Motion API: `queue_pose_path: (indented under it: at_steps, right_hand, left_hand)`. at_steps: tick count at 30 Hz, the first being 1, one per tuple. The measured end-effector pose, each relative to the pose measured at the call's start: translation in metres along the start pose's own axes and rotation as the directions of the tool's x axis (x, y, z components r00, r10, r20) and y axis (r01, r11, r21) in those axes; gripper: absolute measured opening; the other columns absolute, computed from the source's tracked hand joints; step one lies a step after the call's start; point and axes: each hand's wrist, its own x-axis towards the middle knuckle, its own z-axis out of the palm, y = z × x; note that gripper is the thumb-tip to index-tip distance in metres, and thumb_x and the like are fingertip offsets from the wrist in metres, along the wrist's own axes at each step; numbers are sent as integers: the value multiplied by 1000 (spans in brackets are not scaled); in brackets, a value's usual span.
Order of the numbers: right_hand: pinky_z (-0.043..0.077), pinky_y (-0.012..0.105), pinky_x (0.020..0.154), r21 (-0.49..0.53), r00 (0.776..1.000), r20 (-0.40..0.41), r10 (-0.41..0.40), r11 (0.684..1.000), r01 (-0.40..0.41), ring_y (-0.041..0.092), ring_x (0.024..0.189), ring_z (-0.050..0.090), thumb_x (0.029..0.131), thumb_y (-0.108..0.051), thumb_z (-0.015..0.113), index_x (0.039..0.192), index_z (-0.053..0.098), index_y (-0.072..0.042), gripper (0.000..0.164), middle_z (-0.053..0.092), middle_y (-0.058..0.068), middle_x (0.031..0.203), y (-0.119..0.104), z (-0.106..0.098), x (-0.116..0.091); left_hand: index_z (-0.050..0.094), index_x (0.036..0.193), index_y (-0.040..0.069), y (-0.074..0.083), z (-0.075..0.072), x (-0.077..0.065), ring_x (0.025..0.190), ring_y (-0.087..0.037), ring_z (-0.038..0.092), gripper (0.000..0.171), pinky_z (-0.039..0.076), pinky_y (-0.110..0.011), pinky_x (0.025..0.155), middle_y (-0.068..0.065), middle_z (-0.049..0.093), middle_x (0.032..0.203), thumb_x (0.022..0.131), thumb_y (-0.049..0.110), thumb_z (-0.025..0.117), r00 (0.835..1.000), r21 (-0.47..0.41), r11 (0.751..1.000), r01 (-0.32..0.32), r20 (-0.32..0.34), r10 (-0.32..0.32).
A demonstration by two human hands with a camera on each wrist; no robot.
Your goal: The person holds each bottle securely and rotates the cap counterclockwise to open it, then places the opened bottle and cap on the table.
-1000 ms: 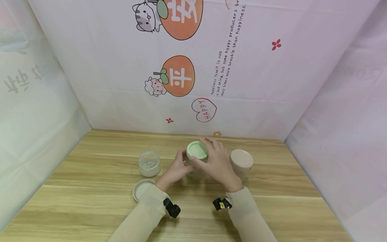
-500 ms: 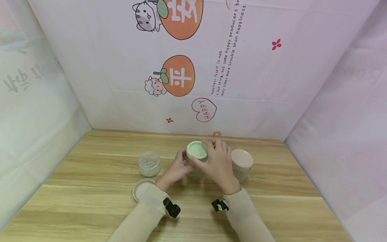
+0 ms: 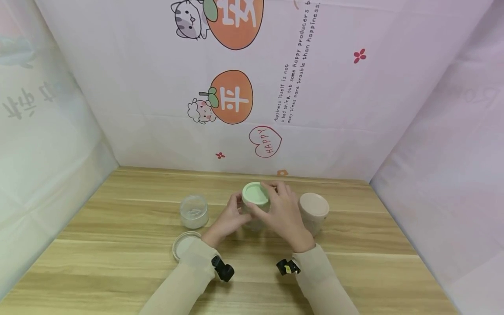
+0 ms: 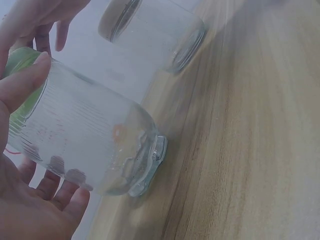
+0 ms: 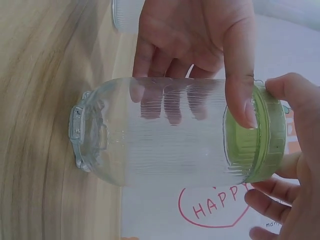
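The glass jar [image 5: 175, 145] is toward the back edge of the counter [image 3: 354, 280], between a small jar [image 3: 194, 213] on the left and a pale-topped jar [image 3: 313, 205] on the right. Wood stretches wide on both sides. The left hand [image 3: 231, 217] curls round the glass; the right hand [image 3: 284, 213] pinches the green lid [image 3: 255, 194]. The wall [image 3: 334, 131] says "HAPPY" in a red heart [image 3: 265, 142].

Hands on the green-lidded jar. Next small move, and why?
Probably a small twist of the green lid by the right hand: it grips the lid's rim, while the left hand holds the glass jar below. Which way to turn isn't clear.
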Motion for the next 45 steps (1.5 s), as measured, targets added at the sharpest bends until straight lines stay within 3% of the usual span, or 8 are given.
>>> queue_pose_path:
  at_steps: [11,15,22,29,32,35,38,45]
  right_hand:
    - [44,50,91,115,996,89,-4,993,-6,28,113,49,87,-39,66,140,58,-9,62,55,10,138,6,-3,2]
    - [45,50,92,151,989,147,4,988,-27,27,116,47,85,-34,62,146,52,-12,65,50,9,147,7,-4,3]
    - [46,54,95,241,985,170,2,969,-44,27,126,44,82,-28,60,150,47,-15,70,43,9,151,9,-3,4]
    - [51,46,87,320,979,204,-1,945,-66,22,108,53,81,-23,61,153,40,-22,76,37,3,155,13,-3,4]
    - [45,54,97,313,979,204,-4,948,-61,26,126,46,80,-27,64,154,40,-23,77,39,7,154,12,-3,5]
    - [40,59,101,270,982,190,-6,962,-47,32,132,44,87,-37,67,152,42,-20,72,42,11,152,10,-5,6]
    - [38,60,102,216,984,177,6,975,-45,33,130,44,90,-50,68,150,46,-18,72,44,12,150,7,-5,7]
    - [38,57,99,100,980,186,65,991,-84,31,124,46,84,-71,63,146,52,-20,81,49,10,144,2,-8,11]
  left_hand:
    - [25,149,2,-1,0,1,139,-43,33,83,34,-56,111,-23,29,151,90,29,76,1000,-7,1000,14,-3,-14]
    - [26,148,1,-1,0,1,139,-42,33,83,33,-57,111,-22,30,150,89,28,77,1000,-8,1000,7,-1,-7]
    - [26,149,1,1,0,0,140,-38,33,84,32,-54,112,-20,32,149,88,26,79,1000,-4,1000,10,-15,-10]
    - [24,150,0,1,2,-1,139,-38,34,89,33,-55,112,-22,33,148,87,27,81,1000,-6,1000,4,-24,-4]
    - [25,150,0,2,2,-1,139,-39,33,87,33,-55,112,-21,32,149,88,26,80,1000,-8,1000,-3,-18,3]
    - [26,149,1,1,2,-2,139,-40,33,83,32,-55,112,-22,32,149,89,24,78,1000,-12,1000,-8,-12,8]
    - [26,148,2,1,1,-2,139,-41,33,82,32,-56,112,-22,32,150,89,24,78,1000,-7,1000,-1,-12,1]
    - [23,149,3,1,0,-3,138,-46,35,82,39,-55,107,-22,30,151,90,22,77,1000,-32,999,6,10,-5]
